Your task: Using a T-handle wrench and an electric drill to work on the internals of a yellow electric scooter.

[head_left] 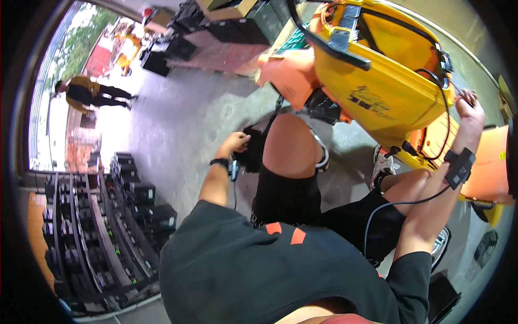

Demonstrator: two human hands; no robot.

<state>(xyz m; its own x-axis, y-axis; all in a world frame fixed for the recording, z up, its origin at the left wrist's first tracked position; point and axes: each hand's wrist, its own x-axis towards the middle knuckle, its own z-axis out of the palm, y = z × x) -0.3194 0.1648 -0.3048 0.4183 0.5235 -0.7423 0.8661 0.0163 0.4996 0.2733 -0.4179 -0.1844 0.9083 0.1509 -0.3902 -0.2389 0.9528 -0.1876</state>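
Note:
My left hand (236, 142) is low beside my bent knee, its fingers curled against a dark, flat-looking black object (251, 154). Whether the fingers grip that object I cannot make out. My right hand (470, 108) is raised at the right side of a yellow plastic machine body (386, 86). Its fingers are closed round something small and dark, too small to name. A black cable (447, 116) hangs in a loop from the yellow body, left of that hand. Orange plastic parts (294, 78) and a black bar handle (345, 54) belong to the machine's left side.
Racks of black boxes with small green lights (108, 237) stand at the lower left. Black cases (237, 29) and an open cardboard box (229, 8) are at the back. A person (89, 93) stands near the bright doorway. An orange panel (488, 167) is at the right.

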